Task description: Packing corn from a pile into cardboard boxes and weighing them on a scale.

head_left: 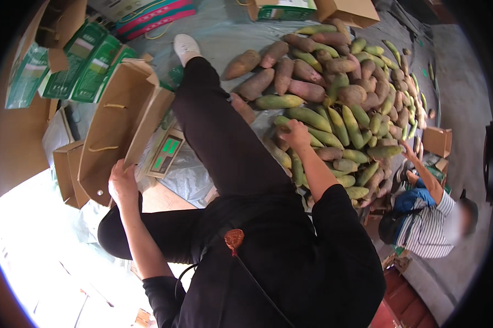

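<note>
My left hand (123,185) pinches the near edge of an open brown cardboard box (111,128) with yellow rope handles on its inner walls. The box stands tilted at my left. Over the heap, my right hand (296,135) has its fingers curled down on a green radish (282,121) at the heap's left side; its fingertips are partly hidden. Long yellow-green radishes (353,124) and thick purplish-brown roots (311,90) make up the heap. Beside the box lies a scale (166,152) with lit green digits, partly covered by the box.
Green printed cartons (80,65) stand at the far left, and more boxes (347,12) lie at the back. Plastic sheeting (219,41) covers the floor. At the right a person in a striped shirt (426,227) reaches a hand (407,150) to the heap. My outstretched leg (219,131) lies between box and heap.
</note>
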Motion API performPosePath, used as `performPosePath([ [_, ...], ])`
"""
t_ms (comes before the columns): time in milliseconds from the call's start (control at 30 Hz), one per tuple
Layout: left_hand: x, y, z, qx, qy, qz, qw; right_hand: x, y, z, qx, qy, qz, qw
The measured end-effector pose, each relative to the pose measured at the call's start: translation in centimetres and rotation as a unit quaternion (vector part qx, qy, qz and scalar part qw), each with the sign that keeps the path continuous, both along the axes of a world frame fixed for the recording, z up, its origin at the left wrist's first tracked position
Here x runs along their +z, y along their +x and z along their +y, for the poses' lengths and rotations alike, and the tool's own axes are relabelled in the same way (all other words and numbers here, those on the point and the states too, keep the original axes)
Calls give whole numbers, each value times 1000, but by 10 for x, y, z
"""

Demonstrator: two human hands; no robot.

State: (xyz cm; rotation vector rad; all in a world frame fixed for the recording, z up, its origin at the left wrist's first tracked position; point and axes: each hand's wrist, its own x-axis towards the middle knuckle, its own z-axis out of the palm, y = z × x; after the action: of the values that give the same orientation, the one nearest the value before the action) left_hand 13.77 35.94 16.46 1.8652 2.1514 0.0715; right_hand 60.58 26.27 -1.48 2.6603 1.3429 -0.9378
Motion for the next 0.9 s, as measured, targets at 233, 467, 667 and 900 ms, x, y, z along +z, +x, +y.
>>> performPosePath([
  [233,0,12,0,-8,27,38,999,-6,-13,4,-105,-116,-22,987],
  [467,3,9,0,6,33,38,999,-17,-25,2,-112,-131,-17,985],
  [667,-1,5,-1,-6,34,45,998,-23,-34,-3,-134,-78,-45,987],
  [900,-1,6,-1,-5,45,40,998,-4,0,27,-145,258,125,947],
])
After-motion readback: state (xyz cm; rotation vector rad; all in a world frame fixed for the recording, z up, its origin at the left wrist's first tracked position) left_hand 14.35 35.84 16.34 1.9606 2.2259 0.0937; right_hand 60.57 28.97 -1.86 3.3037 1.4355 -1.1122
